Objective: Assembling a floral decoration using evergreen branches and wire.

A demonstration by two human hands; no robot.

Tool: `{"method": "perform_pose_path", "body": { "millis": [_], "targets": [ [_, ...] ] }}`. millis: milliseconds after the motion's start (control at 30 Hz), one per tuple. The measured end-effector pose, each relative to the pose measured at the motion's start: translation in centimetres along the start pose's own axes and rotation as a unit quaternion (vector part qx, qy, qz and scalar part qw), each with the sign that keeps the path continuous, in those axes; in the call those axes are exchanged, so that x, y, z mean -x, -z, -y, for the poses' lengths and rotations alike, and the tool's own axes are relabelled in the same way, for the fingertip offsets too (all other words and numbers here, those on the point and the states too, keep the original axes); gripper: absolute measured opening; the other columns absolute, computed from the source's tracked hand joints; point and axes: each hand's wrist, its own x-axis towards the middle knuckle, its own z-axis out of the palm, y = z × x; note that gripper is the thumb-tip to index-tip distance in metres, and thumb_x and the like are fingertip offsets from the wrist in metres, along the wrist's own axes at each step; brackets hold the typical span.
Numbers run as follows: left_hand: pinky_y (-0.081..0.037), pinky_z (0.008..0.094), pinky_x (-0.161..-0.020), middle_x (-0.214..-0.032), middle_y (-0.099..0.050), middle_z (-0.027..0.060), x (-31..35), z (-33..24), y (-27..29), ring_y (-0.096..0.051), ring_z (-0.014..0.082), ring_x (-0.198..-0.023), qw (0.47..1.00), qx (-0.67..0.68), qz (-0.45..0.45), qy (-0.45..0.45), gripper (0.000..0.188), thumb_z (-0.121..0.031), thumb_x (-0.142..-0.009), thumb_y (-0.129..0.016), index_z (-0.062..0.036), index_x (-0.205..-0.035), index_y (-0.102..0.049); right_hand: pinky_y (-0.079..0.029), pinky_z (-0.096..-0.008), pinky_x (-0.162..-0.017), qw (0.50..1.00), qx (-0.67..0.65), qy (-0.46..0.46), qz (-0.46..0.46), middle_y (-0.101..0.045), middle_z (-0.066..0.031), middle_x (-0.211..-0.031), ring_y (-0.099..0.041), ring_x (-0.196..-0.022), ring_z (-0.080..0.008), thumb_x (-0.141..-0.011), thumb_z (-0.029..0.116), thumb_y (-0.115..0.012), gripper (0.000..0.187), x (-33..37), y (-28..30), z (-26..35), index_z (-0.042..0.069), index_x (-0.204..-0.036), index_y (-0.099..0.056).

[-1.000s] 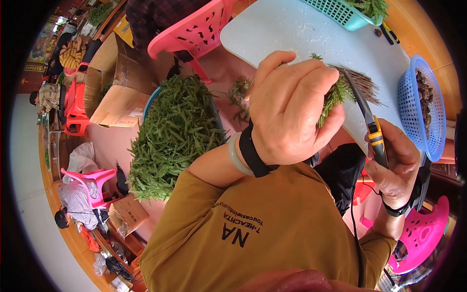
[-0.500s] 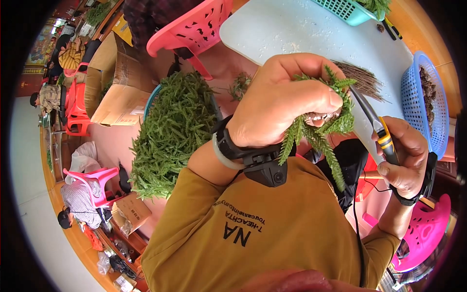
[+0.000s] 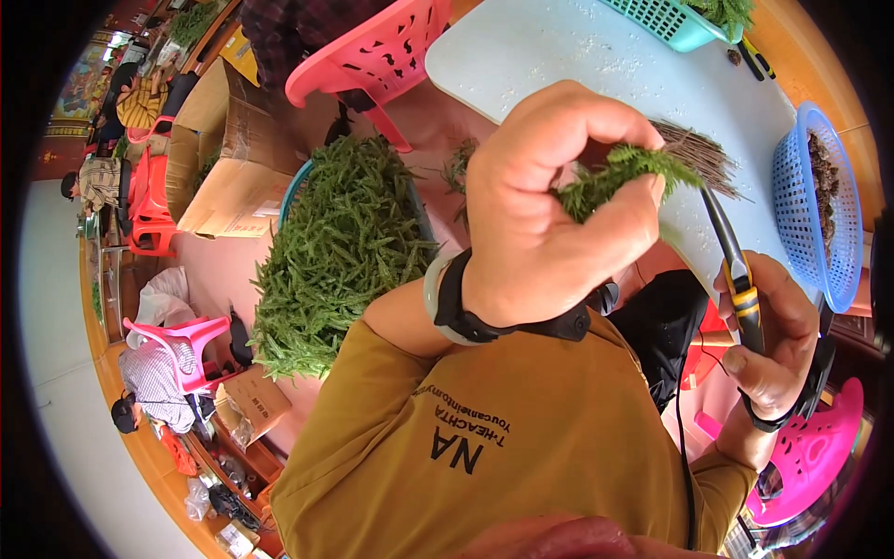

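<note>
My left hand (image 3: 559,205) is raised over the near edge of the table. Its thumb and fingers pinch a green sprig (image 3: 619,177) that looks like artificial pine; the palm hides part of it. My right hand (image 3: 778,326), to the right, is closed round the yellow-and-black handles of a pair of pliers (image 3: 745,296). The dark jaws point up and away, reaching close to the sprig's right tip; whether they touch it I cannot tell. Beyond my left hand, a bundle of thin brown sticks (image 3: 697,154) lies on the white table (image 3: 549,47).
Left of me stands a tub heaped with green sprigs (image 3: 340,252), near an open cardboard box (image 3: 228,177). A blue basket (image 3: 792,214) of brown cones is at the right. Across the table are a teal basket (image 3: 656,23) and a pink chair (image 3: 372,61). Other people sit far left.
My left hand has turned and lifted slightly, so the sprig's hanging ends no longer show. The pliers have shifted a little right and down with my right hand.
</note>
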Motion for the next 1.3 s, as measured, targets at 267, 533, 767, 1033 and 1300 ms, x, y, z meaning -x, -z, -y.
{"method": "perform_pose_path", "body": {
  "millis": [267, 533, 767, 1033, 1300],
  "targets": [
    [-0.038, 0.0239, -0.054, -0.073, -0.054, 0.0057, -0.7, 1.2, 0.3, -0.049, 0.017, -0.06, 0.939, -0.162, -0.022, -0.302, 0.027, 0.004, -0.06, -0.066, -0.0038, -0.085, -0.061, -0.038, -0.0273, -0.086, 1.0, 0.015, 0.011, -0.008, -0.057, -0.0126, -0.099, -0.054, -0.093, -0.019, -0.051, 0.008, -0.071, 0.067, 0.0, -1.6, 1.1, -0.011, -0.112, -0.051],
    [-0.035, 0.0292, -0.058, -0.076, -0.053, 0.0033, -0.9, 2.0, 0.7, -0.045, 0.0177, -0.059, 0.865, -0.263, -0.063, -0.423, 0.028, -0.007, -0.058, -0.069, -0.006, -0.085, -0.062, -0.039, -0.0262, -0.084, 0.995, -0.064, -0.058, 0.04, -0.056, -0.0129, -0.1, -0.053, -0.093, -0.018, -0.056, 0.011, -0.075, 0.068, -0.1, -2.3, 1.4, -0.011, -0.115, -0.049],
    [-0.03, 0.0291, -0.057, -0.076, -0.051, 0.0026, -0.9, 2.2, 0.6, -0.042, 0.0162, -0.059, 0.846, -0.275, -0.067, -0.452, 0.035, -0.009, -0.052, -0.068, -0.005, -0.086, -0.061, -0.04, -0.0241, -0.077, 0.997, -0.065, -0.049, 0.01, -0.058, -0.0121, -0.095, -0.053, -0.086, -0.015, -0.054, 0.011, -0.075, 0.067, -0.5, -2.2, 1.0, -0.011, -0.113, -0.051],
    [-0.031, 0.0291, -0.057, -0.076, -0.051, 0.0036, -1.1, 2.3, 1.1, -0.042, 0.0167, -0.06, 0.839, -0.286, -0.066, -0.457, 0.036, -0.007, -0.051, -0.067, -0.0046, -0.087, -0.061, -0.042, -0.0259, -0.08, 0.997, -0.066, -0.029, 0.026, -0.059, -0.0139, -0.099, -0.056, -0.089, -0.0169, -0.053, 0.004, -0.074, 0.066, -0.7, -1.9, 0.5, -0.012, -0.113, -0.051],
    [-0.033, 0.0288, -0.053, -0.075, -0.051, 0.0049, -1.5, 2.2, 1.1, -0.044, 0.018, -0.057, 0.836, -0.286, -0.074, -0.463, 0.034, -0.004, -0.053, -0.067, -0.0049, -0.086, -0.061, -0.041, -0.0286, -0.087, 0.998, -0.051, 0.016, 0.029, -0.059, -0.0147, -0.101, -0.056, -0.094, -0.0193, -0.054, 0.0, -0.071, 0.063, -0.9, -1.9, 0.1, -0.012, -0.113, -0.051]
  ]
}}
